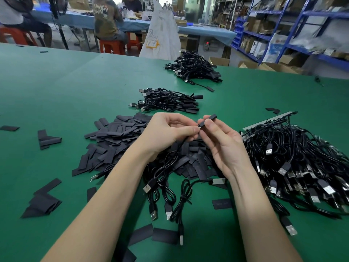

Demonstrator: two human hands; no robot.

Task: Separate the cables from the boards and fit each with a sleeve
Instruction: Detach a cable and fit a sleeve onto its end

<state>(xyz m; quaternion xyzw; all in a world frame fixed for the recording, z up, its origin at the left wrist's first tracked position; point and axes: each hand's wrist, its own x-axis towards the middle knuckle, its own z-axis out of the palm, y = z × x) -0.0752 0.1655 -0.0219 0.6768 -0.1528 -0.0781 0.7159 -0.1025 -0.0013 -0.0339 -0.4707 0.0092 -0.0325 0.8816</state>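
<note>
Left hand [171,129] pinching cable [166,163] end, right hand [222,140] clamped on sleeve [209,119] at its fingertips, meeting above desk [56,87]; likely snag or slip through misalignment, with loose sleeve pile [117,140] just beyond left hand.

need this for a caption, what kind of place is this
Likely a small electronics assembly workshop. A green table holds piles of USB cables and black sleeves, blue shelves are stacked with boxes, and other workers sit at a bench behind.
</note>
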